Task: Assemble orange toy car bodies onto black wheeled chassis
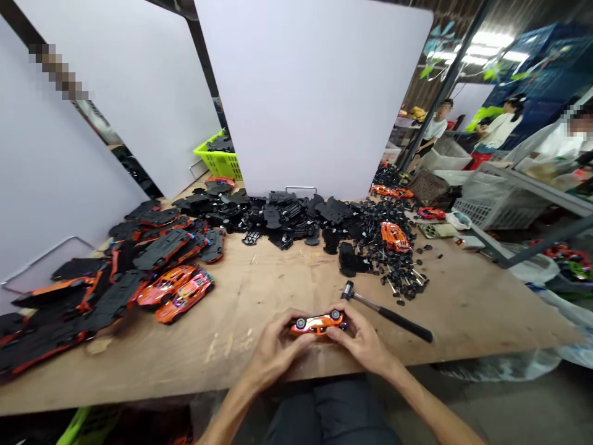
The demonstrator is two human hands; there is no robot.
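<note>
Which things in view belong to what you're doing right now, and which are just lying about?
In use:
- left hand and right hand, both holding the orange toy car
- hammer, beside the right hand
- pile of black wheels

Lying about:
- two orange cars
- black car bases
- green basket
- white crate

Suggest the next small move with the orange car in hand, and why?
Probably turn the orange toy car between the left hand and right hand and check its wheels. Two pale hubs face the camera, and a hammer lies just beside the right hand, within easy reach if a wheel seems to need tapping.
</note>
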